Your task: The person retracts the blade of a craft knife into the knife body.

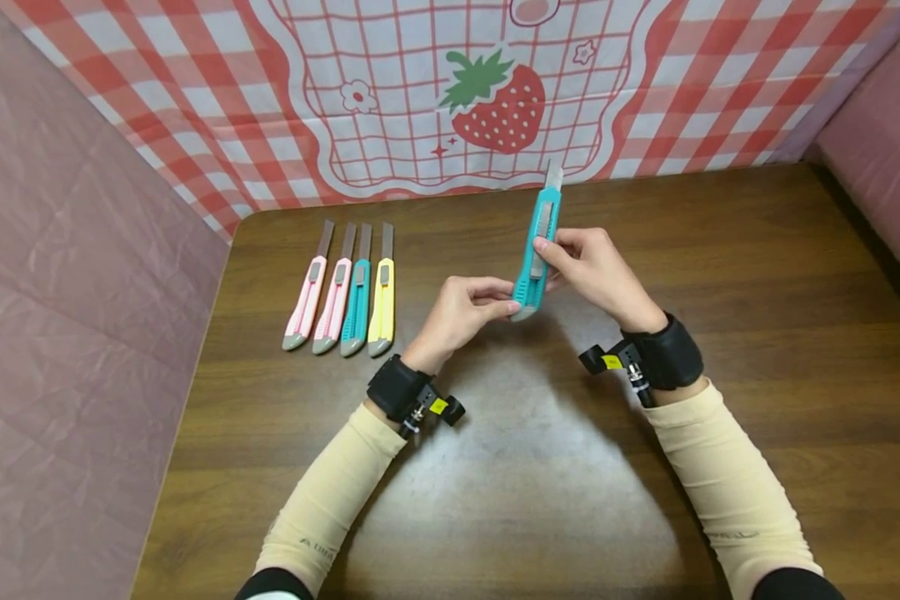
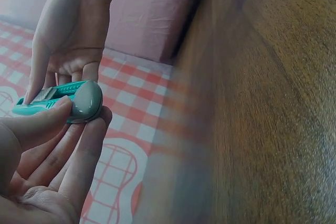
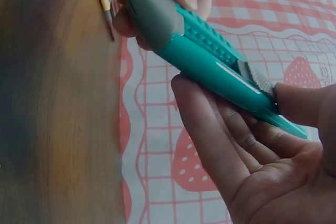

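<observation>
Both hands hold a teal utility knife (image 1: 537,250) above the table, its blade (image 1: 554,173) extended and pointing away from the person. The left hand (image 1: 465,312) pinches the knife's lower end near the grey end cap (image 2: 88,100), thumb on one side and fingers on the other. My right hand (image 1: 598,268) grips the body higher up, with the thumb (image 3: 299,103) at the grey slider (image 3: 255,80) and the fingers beneath the body. In the right wrist view the blade is hidden behind the thumb and hand.
Several utility knives lie side by side at the table's left: two pink ones (image 1: 305,304), a teal one (image 1: 357,308) and a yellow one (image 1: 382,308), all with blades out. A red checked cloth with a strawberry (image 1: 504,108) hangs behind the wooden table (image 1: 720,250).
</observation>
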The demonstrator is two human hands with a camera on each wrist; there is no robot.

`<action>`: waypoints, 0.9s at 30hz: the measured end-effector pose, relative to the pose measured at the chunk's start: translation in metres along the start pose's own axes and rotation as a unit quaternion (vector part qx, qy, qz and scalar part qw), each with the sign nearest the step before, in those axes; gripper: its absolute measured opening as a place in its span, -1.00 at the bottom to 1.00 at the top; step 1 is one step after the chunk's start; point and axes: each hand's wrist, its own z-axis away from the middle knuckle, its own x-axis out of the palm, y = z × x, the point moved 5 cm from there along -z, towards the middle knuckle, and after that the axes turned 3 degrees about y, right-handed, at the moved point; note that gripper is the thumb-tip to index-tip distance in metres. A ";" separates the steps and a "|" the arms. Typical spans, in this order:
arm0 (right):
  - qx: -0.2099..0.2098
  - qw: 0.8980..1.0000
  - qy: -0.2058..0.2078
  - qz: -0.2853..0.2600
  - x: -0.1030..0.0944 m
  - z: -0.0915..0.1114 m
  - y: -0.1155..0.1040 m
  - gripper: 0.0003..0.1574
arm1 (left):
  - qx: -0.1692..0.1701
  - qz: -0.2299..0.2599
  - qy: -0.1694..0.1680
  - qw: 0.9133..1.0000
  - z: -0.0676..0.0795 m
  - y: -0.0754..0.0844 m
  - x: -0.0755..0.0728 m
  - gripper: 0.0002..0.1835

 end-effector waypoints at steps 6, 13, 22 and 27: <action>0.027 0.997 -0.051 -0.048 0.006 -0.001 0.004 -0.45 | 0.005 -0.007 0.009 1.000 -0.001 -0.002 -0.001 -0.74; 0.020 0.999 -0.046 -0.018 0.006 -0.001 0.003 -0.53 | 0.003 -0.007 0.013 1.000 0.001 -0.002 -0.001 -0.74; 0.021 0.999 -0.032 0.017 0.007 -0.002 0.004 -0.65 | -0.004 -0.013 0.012 1.000 0.001 -0.003 0.000 -0.75; 0.015 0.999 -0.025 0.021 0.008 -0.002 0.004 -0.66 | -0.002 -0.015 0.014 1.000 -0.001 -0.003 0.000 -0.75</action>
